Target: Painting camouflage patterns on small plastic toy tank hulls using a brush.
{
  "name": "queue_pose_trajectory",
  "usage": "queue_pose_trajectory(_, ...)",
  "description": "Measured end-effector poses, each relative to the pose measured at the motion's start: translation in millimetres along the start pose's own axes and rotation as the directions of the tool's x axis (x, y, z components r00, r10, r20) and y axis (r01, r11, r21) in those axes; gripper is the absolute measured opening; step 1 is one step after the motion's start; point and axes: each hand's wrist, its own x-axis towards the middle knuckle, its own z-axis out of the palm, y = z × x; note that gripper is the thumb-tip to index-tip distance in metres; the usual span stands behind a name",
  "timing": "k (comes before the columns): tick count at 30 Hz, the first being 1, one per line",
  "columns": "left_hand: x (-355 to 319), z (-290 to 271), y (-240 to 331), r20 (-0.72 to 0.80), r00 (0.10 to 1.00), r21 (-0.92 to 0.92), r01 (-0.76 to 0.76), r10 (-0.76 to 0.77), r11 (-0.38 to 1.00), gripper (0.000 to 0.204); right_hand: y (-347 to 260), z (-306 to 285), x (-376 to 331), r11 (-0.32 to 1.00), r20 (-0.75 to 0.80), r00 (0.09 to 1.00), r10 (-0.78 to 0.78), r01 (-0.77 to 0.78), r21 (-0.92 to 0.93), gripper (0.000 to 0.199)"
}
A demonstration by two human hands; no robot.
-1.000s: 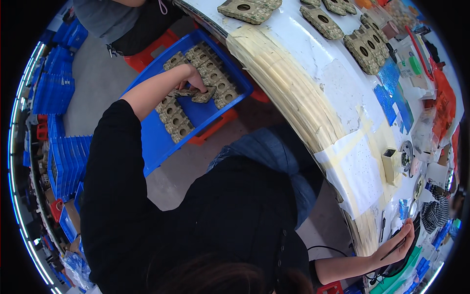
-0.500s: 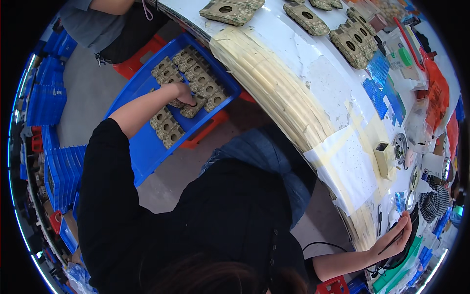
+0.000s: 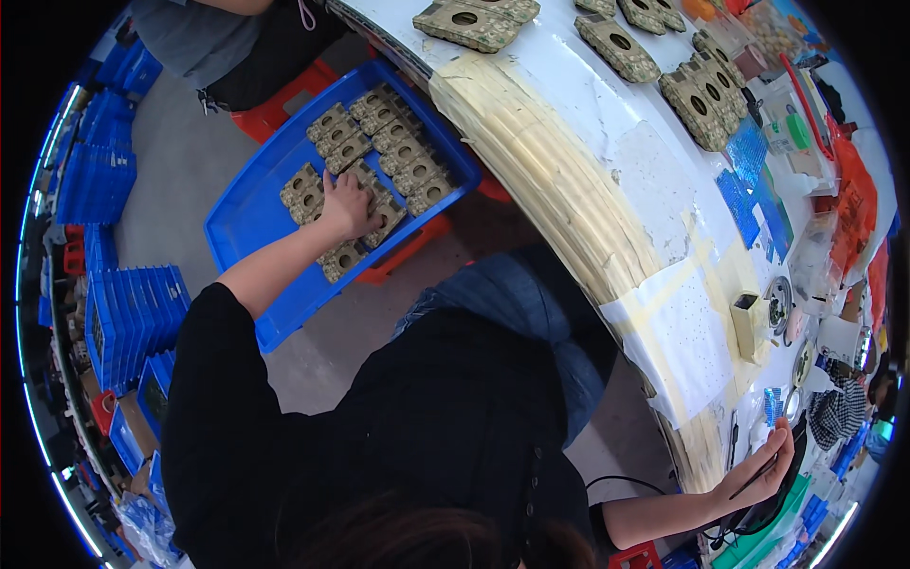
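Several camouflage pieces with round holes, shaped like toy tank hulls [image 3: 415, 174], sit in rows in a blue tray [image 3: 248, 220] at the left. My left hand [image 3: 348, 206] rests on the middle ones, fingers spread, and partly hides the hulls beneath it. At the lower right, over the worktable [image 3: 618, 180], my right hand [image 3: 773, 469] is closed round a thin dark stick-like tool [image 3: 754, 479]; its tip is too small to make out.
More camouflage hulls [image 3: 697, 104] stand on the table's far part. A cream box [image 3: 749, 327], a round dish [image 3: 779, 305] and blue sheets [image 3: 754, 204] lie along its right side. A red stool [image 3: 284, 100] and another person's sleeve [image 3: 213, 43] are beyond the tray. Stacked blue trays [image 3: 137, 322] stand left.
My left hand has shifted from a hull near the right row toward the tray's middle, and its fingers have spread. The hulls under it sit differently. My right hand still holds the tool.
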Motion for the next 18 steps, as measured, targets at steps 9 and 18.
queue_pose_trajectory(9, -1.0, 24.6, -15.1, -0.191, 0.974, -0.108, -0.141, 0.119, 0.984, 0.041, -0.7, 2.3, -0.3, 0.999, 0.007, 1.000, -0.021, 0.020, 0.036, 0.025)
queue_pose_trajectory(18, 3.7, -67.0, -26.1, -0.003, 0.995, -0.509, 0.082, -0.097, 0.857, 0.029, 2.0, -8.5, -0.6, 0.998, -0.024, 1.000, 0.016, -0.015, 0.066, 0.025)
